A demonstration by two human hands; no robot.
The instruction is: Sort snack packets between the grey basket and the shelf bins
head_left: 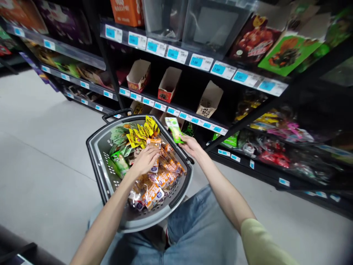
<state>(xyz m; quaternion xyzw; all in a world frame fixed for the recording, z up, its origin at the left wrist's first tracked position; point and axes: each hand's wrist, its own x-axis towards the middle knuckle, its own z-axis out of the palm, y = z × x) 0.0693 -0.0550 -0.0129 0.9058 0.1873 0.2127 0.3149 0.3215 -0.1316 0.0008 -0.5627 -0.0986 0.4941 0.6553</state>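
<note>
In the grey plastic basket [158, 222], the left hand [148, 159] rests on orange-and-clear plastic packets [167, 178] (its grip, I can't tell) — press lightly. The right hand's [190, 145] grip pinches a flat green-and-white packet [173, 129] by the basket — avoid bumping the black shelf [190, 92].

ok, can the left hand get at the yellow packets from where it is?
Likely yes: the left hand is over the basket, close to the yellow packets, and nothing seems to cover them. The right hand holds a green packet off to the side, apparently clear of the way.
</note>
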